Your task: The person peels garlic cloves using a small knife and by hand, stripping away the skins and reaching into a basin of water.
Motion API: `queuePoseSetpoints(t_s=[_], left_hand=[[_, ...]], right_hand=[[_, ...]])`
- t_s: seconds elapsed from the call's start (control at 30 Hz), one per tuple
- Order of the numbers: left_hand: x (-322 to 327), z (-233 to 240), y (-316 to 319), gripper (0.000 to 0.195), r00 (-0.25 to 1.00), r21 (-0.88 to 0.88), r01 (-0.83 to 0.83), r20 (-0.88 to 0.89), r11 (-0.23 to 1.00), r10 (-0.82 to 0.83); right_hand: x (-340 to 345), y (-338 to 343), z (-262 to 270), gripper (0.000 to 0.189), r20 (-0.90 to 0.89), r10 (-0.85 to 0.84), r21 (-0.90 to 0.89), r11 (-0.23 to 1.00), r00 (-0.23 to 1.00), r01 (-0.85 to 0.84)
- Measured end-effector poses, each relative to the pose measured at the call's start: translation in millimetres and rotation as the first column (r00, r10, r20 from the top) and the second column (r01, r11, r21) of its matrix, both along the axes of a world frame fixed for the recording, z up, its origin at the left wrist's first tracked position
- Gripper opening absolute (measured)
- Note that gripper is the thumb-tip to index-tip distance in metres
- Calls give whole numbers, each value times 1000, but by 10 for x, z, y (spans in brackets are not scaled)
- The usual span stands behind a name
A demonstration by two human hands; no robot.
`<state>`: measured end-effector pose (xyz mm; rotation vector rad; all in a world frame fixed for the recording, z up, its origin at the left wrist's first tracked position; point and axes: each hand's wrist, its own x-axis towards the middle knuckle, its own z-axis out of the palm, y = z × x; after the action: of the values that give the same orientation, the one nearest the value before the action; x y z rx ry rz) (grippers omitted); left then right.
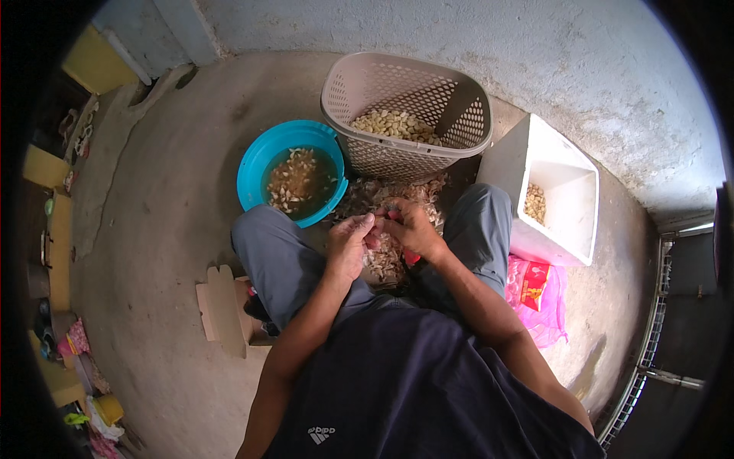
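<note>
My left hand (348,241) and my right hand (417,230) meet between my knees, fingertips nearly touching. The left thumb and fingers pinch something small, apparently a garlic clove, mostly hidden by the fingers. Curled fingers of the right hand close around a small object with a red part (394,214); its kind is unclear. Below both hands spreads a heap of dry garlic skins (387,259). A blue plastic basin (250,172) beyond my left knee holds cloudy water with garlic cloves (293,172). Ahead stands a grey-brown perforated plastic basket (395,158) with many pale peeled cloves (395,125).
Right of my right knee, a white foam box (565,172) holds some cloves (534,203). A pink mesh bag (545,327) lies beside it. An opened cardboard box (226,310) sits by my left leg. A rough wall (459,34) bounds the concrete floor (172,201).
</note>
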<state>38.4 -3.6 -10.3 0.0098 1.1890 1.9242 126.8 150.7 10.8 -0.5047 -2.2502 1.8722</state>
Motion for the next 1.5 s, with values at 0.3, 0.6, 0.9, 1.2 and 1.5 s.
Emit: queuePoseSetpoints(t_s=[0.3, 0.6, 0.9, 1.2, 1.5], left_hand=[[23, 66, -1, 15, 973, -133, 7, -227, 991, -37], [4, -26, -23, 8, 974, -41, -13, -225, 999, 4], [8, -28, 7, 8, 994, -122, -38, -106, 992, 25], [26, -10, 21, 7, 923, -132, 18, -380, 991, -68], [-37, 35, 23, 11, 996, 38, -75, 55, 996, 73]], right_hand=[[26, 21, 82, 20, -146, 20, 190, 982, 989, 8], [18, -75, 53, 15, 63, -18, -704, 708, 998, 57], [-33, -167, -44, 22, 8, -27, -209, 977, 1000, 28], [-17, -30, 17, 21, 129, 75, -313, 949, 989, -32], [-42, -26, -176, 20, 9, 23, -801, 598, 1000, -7]])
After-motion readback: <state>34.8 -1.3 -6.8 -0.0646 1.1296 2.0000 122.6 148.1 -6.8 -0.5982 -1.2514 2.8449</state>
